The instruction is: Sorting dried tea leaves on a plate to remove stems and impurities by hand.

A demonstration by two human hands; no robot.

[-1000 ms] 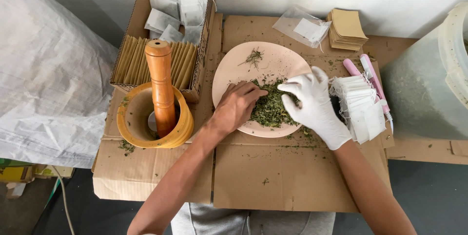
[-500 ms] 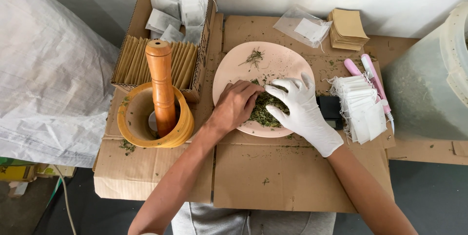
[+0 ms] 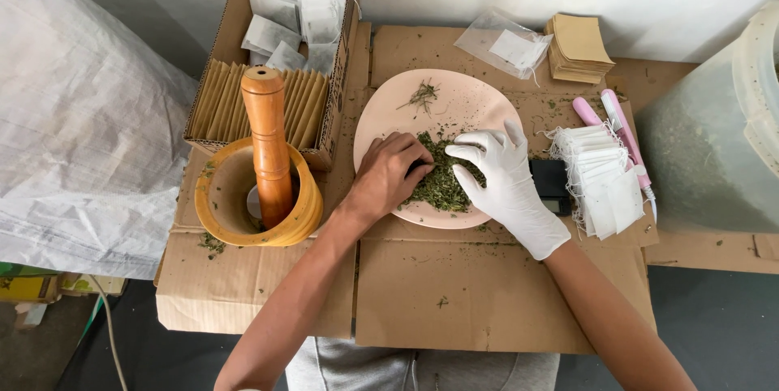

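A pale pink plate (image 3: 389,111) lies on flattened cardboard and carries a heap of chopped green dried herbs (image 3: 441,184). A small tuft of herb stems (image 3: 422,97) lies apart near the plate's far side. My bare left hand (image 3: 385,176) rests on the heap's left edge with curled fingers pinching into the herbs. My right hand (image 3: 507,184), in a white glove, presses its spread fingers against the heap's right side. Whether either hand holds herbs is hidden by the fingers.
A wooden mortar (image 3: 217,196) with an upright pestle (image 3: 266,135) stands at left. Behind it is a cardboard box (image 3: 235,14) of brown envelopes and white filter bags. Stacked white bags (image 3: 604,180), a black device (image 3: 550,180), pink pens (image 3: 621,127) and a translucent tub (image 3: 714,139) sit at right.
My gloved right hand slid left across the plate and pushed the herbs toward my left hand, baring the black device. The heap is now tighter between both hands.
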